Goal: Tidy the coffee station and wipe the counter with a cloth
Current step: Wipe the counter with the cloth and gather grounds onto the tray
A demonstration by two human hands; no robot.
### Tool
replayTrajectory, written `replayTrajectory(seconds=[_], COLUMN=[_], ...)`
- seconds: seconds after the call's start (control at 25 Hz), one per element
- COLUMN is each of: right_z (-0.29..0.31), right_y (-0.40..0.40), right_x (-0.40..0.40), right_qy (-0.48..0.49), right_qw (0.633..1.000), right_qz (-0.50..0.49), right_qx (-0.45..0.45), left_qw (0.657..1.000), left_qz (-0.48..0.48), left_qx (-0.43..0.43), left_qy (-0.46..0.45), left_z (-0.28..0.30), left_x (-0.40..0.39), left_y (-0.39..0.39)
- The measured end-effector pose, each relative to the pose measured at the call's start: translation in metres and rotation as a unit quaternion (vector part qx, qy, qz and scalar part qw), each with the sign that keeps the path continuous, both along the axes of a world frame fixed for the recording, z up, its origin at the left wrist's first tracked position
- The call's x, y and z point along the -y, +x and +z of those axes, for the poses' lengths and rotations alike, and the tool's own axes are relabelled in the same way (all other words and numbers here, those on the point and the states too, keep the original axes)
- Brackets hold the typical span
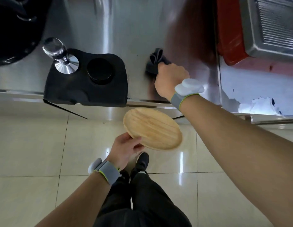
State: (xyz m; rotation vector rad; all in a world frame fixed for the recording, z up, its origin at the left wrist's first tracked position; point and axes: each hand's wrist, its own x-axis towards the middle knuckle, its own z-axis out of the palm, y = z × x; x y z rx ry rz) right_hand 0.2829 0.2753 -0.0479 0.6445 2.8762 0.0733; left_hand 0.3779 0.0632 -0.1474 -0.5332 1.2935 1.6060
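My right hand (169, 79) is closed on a dark grey cloth (154, 60) that lies bunched on the steel counter (126, 30), near its front edge. My left hand (126, 149) grips the rim of a round wooden plate (153, 128) and holds it tilted in the air over the floor, in front of the counter's edge. To the left on the counter lies a black tamping mat (68, 89) with a metal tamper (60, 58) with a clear handle and a black round puck (100, 71) on it.
A large black machine base (14, 30) stands at the far left of the counter. At the right are a red machine (229, 33) with a steel drip grille (273, 25) and a second counter surface (250, 89). Glossy beige floor tiles (36, 145) and my black shoes lie below.
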Motion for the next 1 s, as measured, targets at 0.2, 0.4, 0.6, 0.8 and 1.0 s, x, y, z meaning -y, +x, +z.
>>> replayTrajectory(seconds=[0.2, 0.4, 0.6, 0.8, 1.0], right_z=[-0.007, -0.009, -0.004, 0.003, 0.006], right_y=[0.023, 0.056, 0.092, 0.097, 0.141], right_x=[0.019, 0.006, 0.009, -0.002, -0.016], right_qy=[0.030, -0.038, -0.116, -0.163, -0.225], right_qw=[0.985, 0.973, 0.964, 0.959, 0.942], right_qz=[0.156, 0.224, 0.240, 0.226, 0.247], right_qx=[0.062, 0.047, -0.022, -0.041, 0.018], left_qw=[1.000, 0.998, 0.997, 0.996, 0.996], left_qz=[0.018, 0.038, 0.065, 0.072, 0.065], left_qx=[-0.014, -0.012, -0.023, -0.036, -0.048], left_qy=[0.014, 0.044, 0.046, 0.050, 0.041], left_z=[-0.006, 0.001, 0.010, 0.016, 0.019], left_x=[-0.005, -0.015, -0.022, -0.029, -0.025], left_y=[-0.004, 0.004, 0.011, 0.012, 0.011])
